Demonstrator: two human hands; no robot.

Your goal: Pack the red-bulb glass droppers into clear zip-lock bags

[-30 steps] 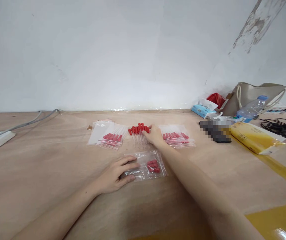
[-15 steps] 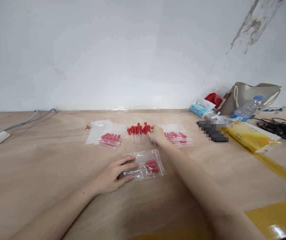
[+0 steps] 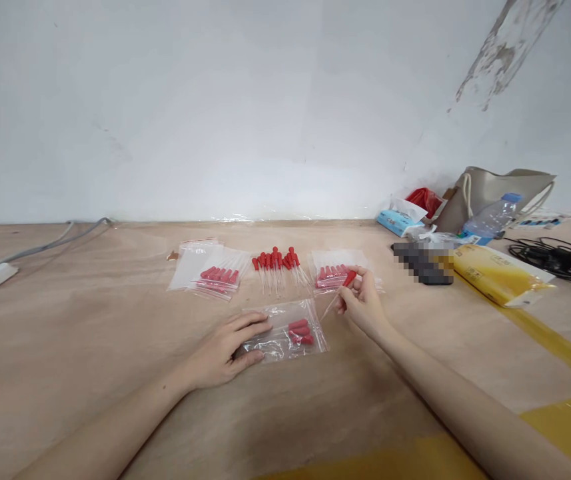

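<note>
My bare left hand (image 3: 226, 348) lies palm-down, thumb apart from the fingers; my bare right hand (image 3: 364, 303) pinches with curled fingers.

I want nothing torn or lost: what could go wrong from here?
The thin dropper in the right hand points toward the clear bag and might snag its edge. If the left hand lifts, the bag could slide. The loose droppers lie bunched; one might roll.

hands (image 3: 221, 350): bare | forearms (image 3: 445, 377): bare | left forearm (image 3: 130, 413): small spot (image 3: 164, 387) near wrist
</note>
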